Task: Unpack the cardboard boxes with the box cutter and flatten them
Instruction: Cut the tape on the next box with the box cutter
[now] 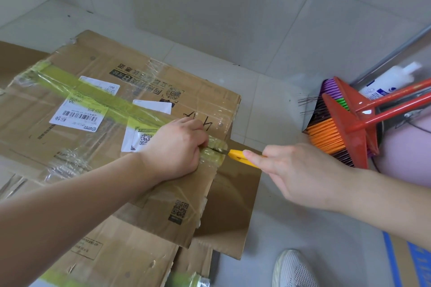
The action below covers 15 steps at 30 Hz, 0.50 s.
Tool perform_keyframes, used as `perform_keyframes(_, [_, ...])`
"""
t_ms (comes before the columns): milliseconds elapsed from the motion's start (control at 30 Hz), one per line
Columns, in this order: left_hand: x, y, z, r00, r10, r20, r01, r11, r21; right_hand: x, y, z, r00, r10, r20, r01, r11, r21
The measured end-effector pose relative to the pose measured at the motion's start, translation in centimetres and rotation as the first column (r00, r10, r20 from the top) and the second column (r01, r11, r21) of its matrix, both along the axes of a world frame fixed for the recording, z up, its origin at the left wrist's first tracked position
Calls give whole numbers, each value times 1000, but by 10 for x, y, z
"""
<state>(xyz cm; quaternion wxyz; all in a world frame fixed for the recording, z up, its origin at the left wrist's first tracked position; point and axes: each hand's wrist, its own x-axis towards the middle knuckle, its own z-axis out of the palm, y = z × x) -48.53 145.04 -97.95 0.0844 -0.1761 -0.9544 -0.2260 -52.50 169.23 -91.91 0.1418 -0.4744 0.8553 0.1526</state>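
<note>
Left hand (173, 147) grips taped box (112, 109) labelled "WU"; right hand (296, 170) holds yellow cutter (240, 157).

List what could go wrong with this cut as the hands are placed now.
The box cutter in the right hand points its blade toward the left hand, which is curled at the yellow tape seam right beside the tip; a slip could cut those fingers. The layered tape may also snag the blade.

A big brown cardboard box (112, 123) lies on the tiled floor (268, 30). Yellow-green tape (93, 93) and clear tape run across its top, with white labels stuck on. The yellow box cutter (240, 157) has its blade tip in the tape at the box's right edge.
</note>
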Motion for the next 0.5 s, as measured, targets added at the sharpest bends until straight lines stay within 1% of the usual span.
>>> perform_keyframes(200, [-2,-1,-1,999,12,35,-10,999,-44,4,14,3,1000,-3,23,5,997,-79])
perform_keyframes(500, [-7,6,1,998,9,70,-6,999,-32,6,12,-3,999,29,38,-22,983,-184])
